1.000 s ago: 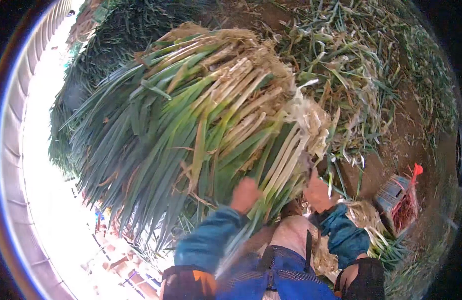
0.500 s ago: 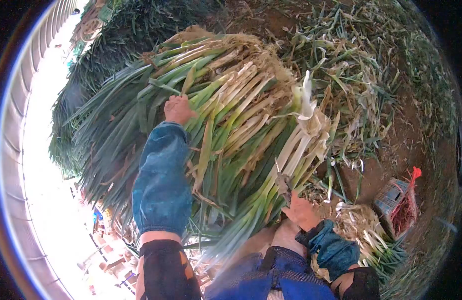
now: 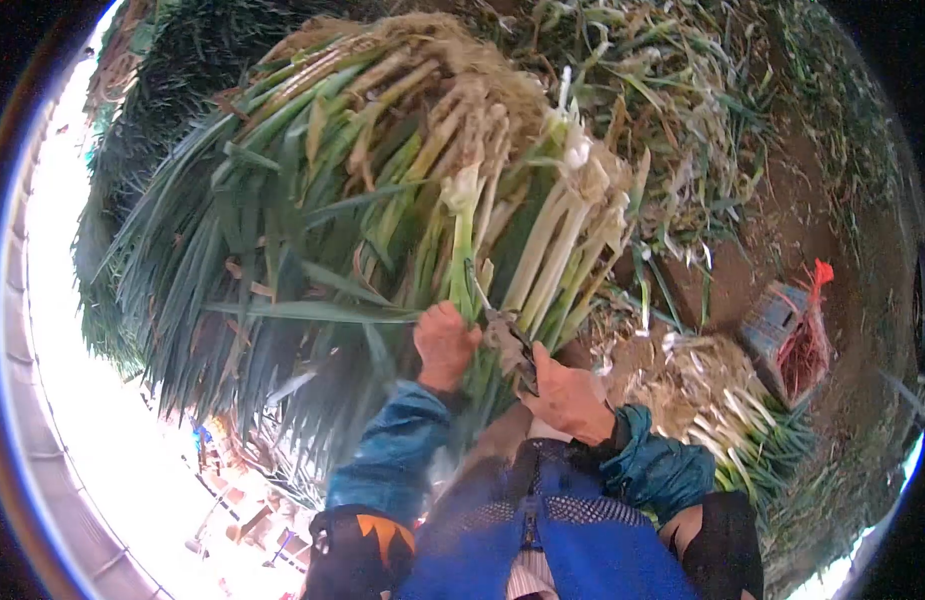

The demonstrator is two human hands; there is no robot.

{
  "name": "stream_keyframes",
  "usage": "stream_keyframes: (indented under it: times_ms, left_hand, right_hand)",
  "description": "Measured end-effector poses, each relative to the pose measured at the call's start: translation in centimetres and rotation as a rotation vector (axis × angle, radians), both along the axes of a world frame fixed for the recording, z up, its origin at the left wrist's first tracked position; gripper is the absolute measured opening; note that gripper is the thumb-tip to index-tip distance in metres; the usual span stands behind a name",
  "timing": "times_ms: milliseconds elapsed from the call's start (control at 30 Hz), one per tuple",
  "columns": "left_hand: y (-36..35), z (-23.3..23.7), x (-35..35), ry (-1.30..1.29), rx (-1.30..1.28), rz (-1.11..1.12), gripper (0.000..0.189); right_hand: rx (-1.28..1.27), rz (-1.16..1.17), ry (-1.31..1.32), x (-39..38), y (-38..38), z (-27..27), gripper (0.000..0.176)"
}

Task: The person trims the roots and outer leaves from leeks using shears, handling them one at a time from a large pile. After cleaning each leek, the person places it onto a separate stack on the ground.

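My left hand [image 3: 445, 345] is closed around the green stem of a leek [image 3: 463, 225], whose pale root end points up and away. Long flat leaves spread out to the left from that grip. In my right hand [image 3: 570, 395] is a pair of scissors [image 3: 509, 335] with dark handles. The blades point up, slightly apart, right beside the held leek's stem. Beneath and beyond both hands lies a large heap of leeks [image 3: 282, 210], roots at the far side and leaves toward the left. Several paler stalks [image 3: 552, 235] lie just right of the held one.
On the ground at right is a bundle of leeks [image 3: 742, 425] with white stalks. Behind it stands a blue box with red netting [image 3: 787, 335]. Leaf trimmings [image 3: 672, 110] litter the brown soil at upper right. A darker pile of greens [image 3: 222, 60] rises at upper left.
My left hand has moved from the heap toward me and to the right, and now grips a leek. My right hand has shifted slightly left and up, bringing the scissors to the stem.
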State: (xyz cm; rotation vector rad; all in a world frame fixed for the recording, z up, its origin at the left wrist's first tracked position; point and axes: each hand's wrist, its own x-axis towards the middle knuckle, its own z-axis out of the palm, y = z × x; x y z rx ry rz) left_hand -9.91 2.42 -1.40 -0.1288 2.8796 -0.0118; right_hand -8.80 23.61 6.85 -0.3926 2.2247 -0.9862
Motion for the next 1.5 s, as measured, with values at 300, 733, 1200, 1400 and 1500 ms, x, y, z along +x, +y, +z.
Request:
stream_keyframes:
  times_ms: [300,733,1200,1400,1500]
  left_hand:
    - [1.6,-3.3,-3.0,0.216,0.450,0.121,0.047]
    - [3.1,-7.3,-1.9,-0.348,0.554,0.447,0.044]
    - [1.9,-5.0,-1.5,-0.342,0.763,0.524,0.035]
    - [-2.5,-6.1,4.7,-0.231,1.166,0.287,0.023]
    - [-1.2,-0.9,3.7,-0.414,1.258,0.674,0.020]
  right_hand:
    - [0.225,-0.073,-0.150,-0.3,1.7,-3.6,0.067]
    - [0.113,-0.039,0.011,2.8,2.6,-4.5,0.055]
    - [0.048,-0.107,-0.003,-3.5,0.7,-4.2,0.050]
    - [0.039,-0.275,0.063,-6.4,-0.5,-7.0,0.047]
    - [0.115,-0.134,-0.006,-2.4,0.5,-2.7,0.050]
